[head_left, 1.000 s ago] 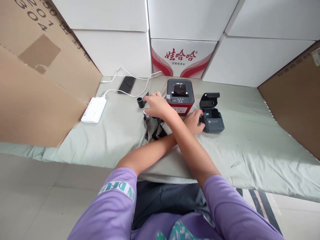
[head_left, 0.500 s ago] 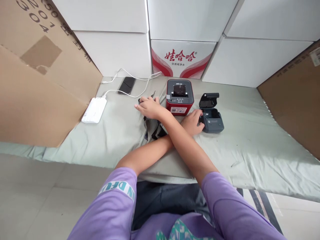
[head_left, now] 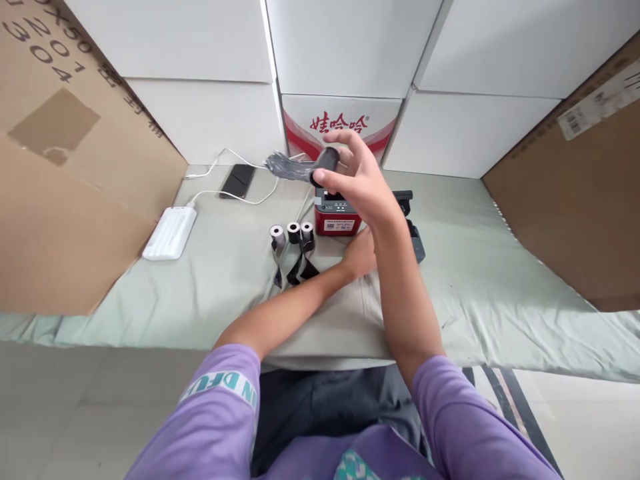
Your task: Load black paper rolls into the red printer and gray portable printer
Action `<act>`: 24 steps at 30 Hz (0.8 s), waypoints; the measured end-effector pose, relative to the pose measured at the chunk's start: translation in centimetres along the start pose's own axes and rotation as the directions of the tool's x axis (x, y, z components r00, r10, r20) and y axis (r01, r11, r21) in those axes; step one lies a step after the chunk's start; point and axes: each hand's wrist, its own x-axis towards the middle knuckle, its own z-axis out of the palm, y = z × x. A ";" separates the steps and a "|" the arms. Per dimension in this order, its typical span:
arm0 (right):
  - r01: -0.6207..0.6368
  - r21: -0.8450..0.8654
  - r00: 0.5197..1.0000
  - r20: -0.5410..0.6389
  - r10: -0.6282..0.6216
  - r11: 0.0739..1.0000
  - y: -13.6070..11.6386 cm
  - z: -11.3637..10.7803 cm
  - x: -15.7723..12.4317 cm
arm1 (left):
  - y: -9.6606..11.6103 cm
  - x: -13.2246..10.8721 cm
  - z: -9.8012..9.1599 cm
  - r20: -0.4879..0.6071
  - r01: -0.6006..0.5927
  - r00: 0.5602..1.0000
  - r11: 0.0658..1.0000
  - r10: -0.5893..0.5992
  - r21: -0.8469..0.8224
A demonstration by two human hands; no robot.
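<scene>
My right hand (head_left: pixel 363 180) is raised over the red-and-black label printer (head_left: pixel 336 223), its thumb and fingers closed round a black paper roll (head_left: pixel 326 167). A loose dark strip trails leftward from that roll. My left hand (head_left: pixel 361 253) reaches under my right forearm toward the small dark portable printer (head_left: pixel 416 243), whose lid (head_left: pixel 404 199) stands up. Its fingers are hidden behind my right wrist. Left of the red printer, three small paper rolls stand in a row: a left one (head_left: pixel 277 235), a middle one (head_left: pixel 294 232) and a right one (head_left: pixel 307 231), with dark strips hanging toward me.
A white power bank (head_left: pixel 170 233) and a black phone (head_left: pixel 237 181) lie at left, with a white cable (head_left: pixel 220 189) nearby. Cardboard boxes flank the cloth-covered surface (head_left: pixel 227 280): a left box (head_left: pixel 75 220) and a right box (head_left: pixel 570 180). White cartons (head_left: pixel 340 47) are stacked behind.
My right hand has lifted a black roll from the group at left and carried it up and rightward. The three standing rolls are now uncovered. My left hand stays near the portable printer.
</scene>
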 end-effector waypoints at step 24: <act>-0.238 0.068 0.908 -0.340 0.247 0.969 11.0 -15.7 -11.1 | -0.2 -0.1 0.4 -0.040 0.015 0.999 1.000 -0.016 -0.026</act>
